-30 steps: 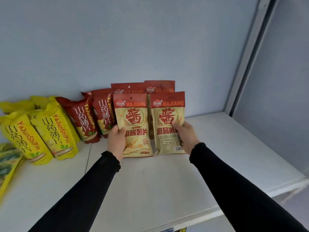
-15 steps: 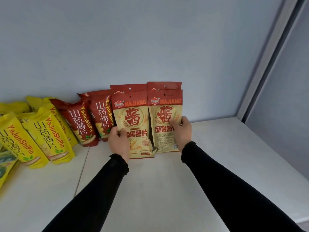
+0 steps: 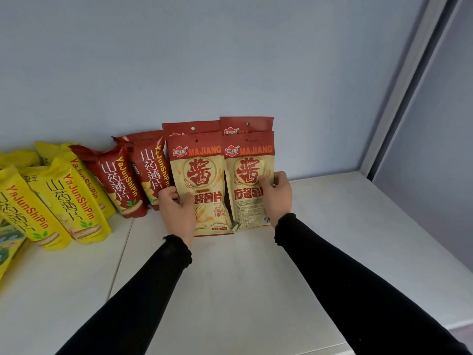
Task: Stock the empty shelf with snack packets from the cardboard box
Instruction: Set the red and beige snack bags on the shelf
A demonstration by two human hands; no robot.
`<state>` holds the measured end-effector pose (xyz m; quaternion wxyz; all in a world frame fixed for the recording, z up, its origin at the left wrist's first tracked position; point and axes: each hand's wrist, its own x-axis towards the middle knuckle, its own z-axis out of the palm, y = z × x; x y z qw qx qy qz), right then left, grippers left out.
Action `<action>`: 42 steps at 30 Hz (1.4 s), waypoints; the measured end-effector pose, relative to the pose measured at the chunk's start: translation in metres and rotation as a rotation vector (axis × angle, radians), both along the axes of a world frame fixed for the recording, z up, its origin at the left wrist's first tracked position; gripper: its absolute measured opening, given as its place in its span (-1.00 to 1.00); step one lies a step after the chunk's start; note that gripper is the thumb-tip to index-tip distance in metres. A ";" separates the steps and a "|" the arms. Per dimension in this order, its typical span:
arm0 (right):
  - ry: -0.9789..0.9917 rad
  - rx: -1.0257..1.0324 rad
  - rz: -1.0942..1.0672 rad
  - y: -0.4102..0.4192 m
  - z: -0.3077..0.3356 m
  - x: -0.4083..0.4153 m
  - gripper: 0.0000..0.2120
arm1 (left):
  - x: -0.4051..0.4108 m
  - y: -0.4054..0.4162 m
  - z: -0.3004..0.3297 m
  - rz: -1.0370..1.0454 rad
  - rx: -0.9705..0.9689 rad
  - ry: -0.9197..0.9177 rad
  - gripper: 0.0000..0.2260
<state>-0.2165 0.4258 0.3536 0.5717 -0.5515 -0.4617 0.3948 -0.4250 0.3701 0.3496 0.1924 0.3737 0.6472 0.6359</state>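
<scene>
Left hand pinched left Majiang packet edge, right hand pinched right Majiang packet — light, crinkly, crushable; side edges judged best for grip.

Two red-and-cream MAJIANG foil-plastic packets: smooth, slight sheen. Left of them, dark red plastic packets and yellow plastic packets, glossy, crinkled. White shelf: smooth, matt laminate look. Black knit cloth sleeves, matt.

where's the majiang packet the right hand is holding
In the head view it stands mid-shelf: the right MAJIANG packet, held by the right hand, beside the left MAJIANG packet, with another behind it.
</scene>
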 end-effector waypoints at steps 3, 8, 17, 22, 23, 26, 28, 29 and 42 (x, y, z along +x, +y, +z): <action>0.027 0.038 -0.025 0.001 -0.001 0.000 -0.85 | 0.001 -0.003 -0.001 -0.004 -0.005 0.012 -0.77; 0.022 0.090 -0.064 0.006 0.005 0.000 -0.84 | 0.003 -0.006 0.000 -0.020 -0.026 0.021 -0.77; -0.020 0.105 -0.096 -0.004 -0.007 -0.010 -0.86 | 0.006 -0.001 -0.006 -0.013 -0.048 0.031 -0.77; -0.069 0.093 -0.018 -0.003 -0.007 -0.002 -0.93 | 0.008 -0.001 -0.005 0.011 -0.050 0.046 -0.77; -0.075 0.092 -0.007 -0.003 -0.008 0.001 -0.89 | 0.009 -0.001 -0.004 0.014 -0.046 0.048 -0.76; -0.131 0.052 0.005 -0.007 -0.006 0.010 -0.59 | 0.007 -0.004 -0.004 0.033 -0.034 0.099 -0.70; -0.185 0.005 -0.008 -0.015 -0.003 0.019 -0.42 | 0.006 -0.009 -0.002 0.046 -0.045 0.172 -0.63; -0.213 -0.007 -0.019 -0.022 -0.001 0.024 -0.41 | 0.006 -0.013 0.000 0.057 -0.053 0.231 -0.61; -0.846 -0.036 -0.140 -0.257 -0.018 0.096 -0.66 | 0.075 -0.134 0.007 -0.634 0.080 0.876 -0.72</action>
